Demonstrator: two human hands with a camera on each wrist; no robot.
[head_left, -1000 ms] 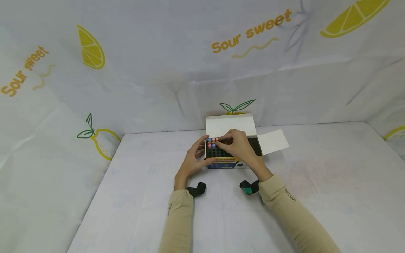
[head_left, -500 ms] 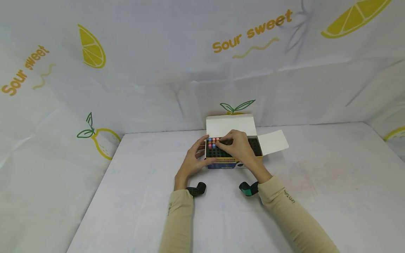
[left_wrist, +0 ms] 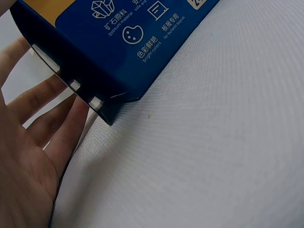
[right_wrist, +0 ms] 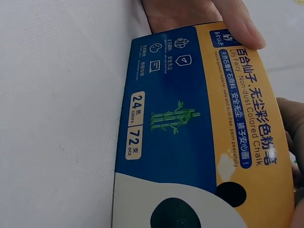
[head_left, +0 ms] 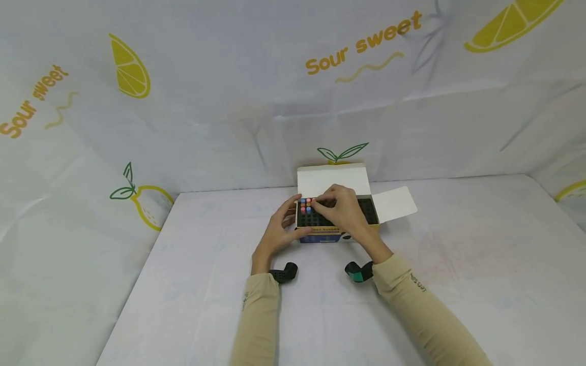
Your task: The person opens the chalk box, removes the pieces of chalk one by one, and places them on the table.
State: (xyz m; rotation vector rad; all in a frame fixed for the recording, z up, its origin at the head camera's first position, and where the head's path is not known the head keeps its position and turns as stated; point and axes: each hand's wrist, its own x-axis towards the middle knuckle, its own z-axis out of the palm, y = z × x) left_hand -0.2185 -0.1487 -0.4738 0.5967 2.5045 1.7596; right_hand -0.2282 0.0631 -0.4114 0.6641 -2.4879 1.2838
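An open chalk box (head_left: 336,235) with a blue and yellow front sits on the table in the head view. Its black grid holds several coloured chalk sticks (head_left: 305,206) in the far left corner. My left hand (head_left: 279,231) grips the box's left end, fingers (left_wrist: 42,118) along the side and thumb (right_wrist: 232,21) on the printed front (right_wrist: 190,123). My right hand (head_left: 320,203) hovers over the grid with curled fingers, fingertips pinching at a chalk stick beside the coloured ones. That stick is mostly hidden. The box's blue corner (left_wrist: 118,42) fills the left wrist view.
The box's white lid (head_left: 333,179) stands up behind it, and a side flap (head_left: 394,203) sticks out to the right. A white cloth covers the table (head_left: 458,264). Lemon-print fabric walls (head_left: 229,101) close the back and sides.
My right fingertips have shifted only slightly over the chalk rows. The left hand and the box have stayed where they were.
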